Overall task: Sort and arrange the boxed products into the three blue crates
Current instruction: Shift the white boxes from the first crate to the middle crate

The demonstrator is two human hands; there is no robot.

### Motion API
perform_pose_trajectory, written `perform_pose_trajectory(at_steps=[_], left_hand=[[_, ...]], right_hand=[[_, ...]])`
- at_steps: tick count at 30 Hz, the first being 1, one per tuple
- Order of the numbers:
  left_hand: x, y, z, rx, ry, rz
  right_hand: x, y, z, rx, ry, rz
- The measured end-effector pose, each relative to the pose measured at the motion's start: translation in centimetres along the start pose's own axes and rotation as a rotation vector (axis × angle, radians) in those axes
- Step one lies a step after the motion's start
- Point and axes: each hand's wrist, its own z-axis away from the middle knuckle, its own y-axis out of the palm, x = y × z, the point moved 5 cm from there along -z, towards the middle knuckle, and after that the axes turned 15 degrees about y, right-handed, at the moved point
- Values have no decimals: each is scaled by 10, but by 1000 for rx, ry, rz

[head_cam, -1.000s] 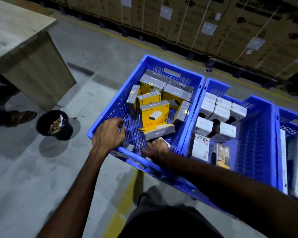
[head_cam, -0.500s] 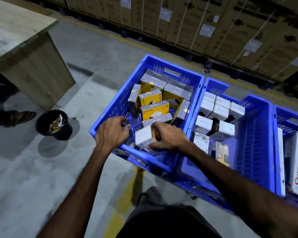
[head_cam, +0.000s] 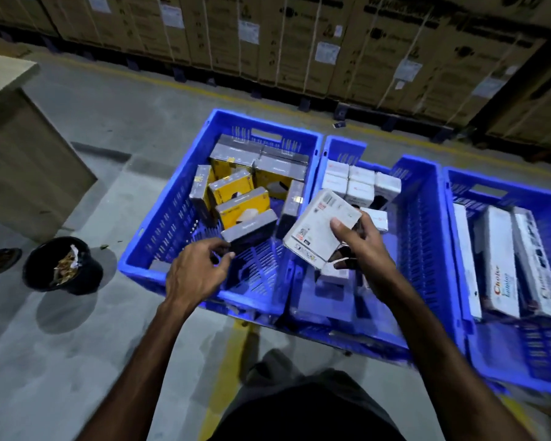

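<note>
A: Since the earlier frame, what is changing?

B: Half a second ago the right hand (head_cam: pixel 360 246) was gripping a white box (head_cam: pixel 320 229) low inside the left crate (head_cam: pixel 159 249); now it is lifting that box, tilted, above the wall shared with the middle crate (head_cam: pixel 420 218). The left hand (head_cam: pixel 198 272) is leaving the near rim and reaching toward a grey box (head_cam: pixel 248 230).

A: Reading from the left, what is lying outside the crates?

B: A wooden table (head_cam: pixel 19 154) is standing at far left, and a black bucket (head_cam: pixel 61 265) of scraps is sitting on the concrete floor (head_cam: pixel 77 345) beside the left crate.

A: And the left crate?

B: It is holding yellow-and-grey boxes (head_cam: pixel 236 189), some upright, some leaning. The left hand is hovering over its near end, fingers loosely curled and gripping nothing, fingertips just beside the grey box.

A: The middle crate?

B: Small white boxes (head_cam: pixel 347 179) are clustering at its far end. The right hand is holding the white box with the thumb across its printed face and the fingers behind it.

A: The right crate (head_cam: pixel 522 361)?

B: Long white cartons (head_cam: pixel 497 265) are lying side by side in it. Stacked brown cartons (head_cam: pixel 299 43) are lining the background.
</note>
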Motion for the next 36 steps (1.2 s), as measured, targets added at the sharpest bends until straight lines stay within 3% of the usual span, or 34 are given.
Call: perform_pose_trajectory(at_steps=[5, 9, 15, 26, 36], left_hand=[[-4, 6, 0, 42, 34, -39], [-6, 8, -1, 37, 13, -16], [-15, 16, -2, 29, -6, 79], [-27, 18, 5, 17, -5, 96], [-37, 0, 36, -125, -165, 242]], right_hand=[[-27, -65, -1, -114, 41, 207], [-51, -76, -2, -125, 53, 446], [-60, -62, -1, -246, 35, 306], [-58, -43, 2, -138, -27, 308], [-31, -5, -9, 85, -165, 274]])
